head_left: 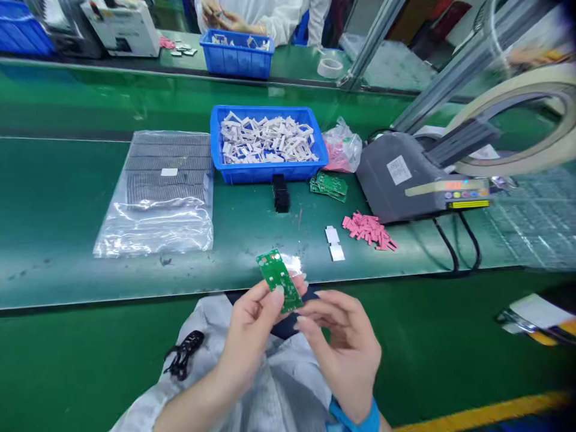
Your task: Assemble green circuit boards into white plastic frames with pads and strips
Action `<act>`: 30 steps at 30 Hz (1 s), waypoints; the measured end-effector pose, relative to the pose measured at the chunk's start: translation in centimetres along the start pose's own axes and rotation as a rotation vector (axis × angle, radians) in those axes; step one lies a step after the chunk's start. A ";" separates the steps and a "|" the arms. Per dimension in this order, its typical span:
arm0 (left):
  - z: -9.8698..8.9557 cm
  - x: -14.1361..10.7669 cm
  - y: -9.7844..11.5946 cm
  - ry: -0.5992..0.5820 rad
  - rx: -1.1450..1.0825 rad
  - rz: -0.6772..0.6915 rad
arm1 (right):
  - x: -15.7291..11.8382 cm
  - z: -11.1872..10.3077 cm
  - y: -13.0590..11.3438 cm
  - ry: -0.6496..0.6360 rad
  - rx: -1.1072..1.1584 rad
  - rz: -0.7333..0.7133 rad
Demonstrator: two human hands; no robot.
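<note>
My left hand pinches a green circuit board between thumb and fingers, tilted just beyond the table's front edge. The board's upper face carries small pale components. Beside its lower right corner is my right hand, fingers curved and thumb apart, with nothing visible between them; whether a fingertip touches the board I cannot tell. A blue band circles my right wrist. On the table beyond my hands lie white pieces, a heap of pink strips and a stack of green boards.
A blue bin of white plastic parts stands behind a black stack. Left is a clear bag of grey parts; right, a tape dispenser and a bag of pink pieces. Across the bench, a person's hands work behind another bin.
</note>
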State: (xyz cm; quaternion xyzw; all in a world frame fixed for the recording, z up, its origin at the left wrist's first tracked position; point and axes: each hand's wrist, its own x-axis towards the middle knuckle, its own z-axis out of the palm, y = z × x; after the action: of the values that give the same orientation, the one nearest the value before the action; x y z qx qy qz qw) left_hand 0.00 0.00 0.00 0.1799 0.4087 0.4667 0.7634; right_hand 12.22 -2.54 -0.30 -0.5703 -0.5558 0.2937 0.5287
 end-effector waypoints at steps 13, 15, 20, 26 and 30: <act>2.9 0.1 -0.3 0.144 -0.075 0.060 | 1.0 0.6 0.5 0.147 -0.404 -0.373; 3.2 -0.1 -0.4 0.156 -0.059 0.078 | 1.1 0.5 0.6 0.155 -0.399 -0.406; 3.7 -0.2 -0.8 0.167 -0.044 0.088 | 1.3 0.2 0.9 0.149 -0.355 -0.421; 3.3 0.3 -0.9 0.159 0.008 0.110 | 1.9 -0.6 1.1 -0.036 0.065 -0.037; 2.4 0.4 -0.7 0.029 0.131 0.188 | 3.4 -1.2 1.2 -0.186 0.309 0.124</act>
State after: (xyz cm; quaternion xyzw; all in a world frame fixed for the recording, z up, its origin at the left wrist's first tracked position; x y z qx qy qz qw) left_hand 2.41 0.28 0.82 0.2604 0.4304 0.5111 0.6969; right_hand 14.40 0.60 -0.23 -0.4859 -0.5145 0.4589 0.5372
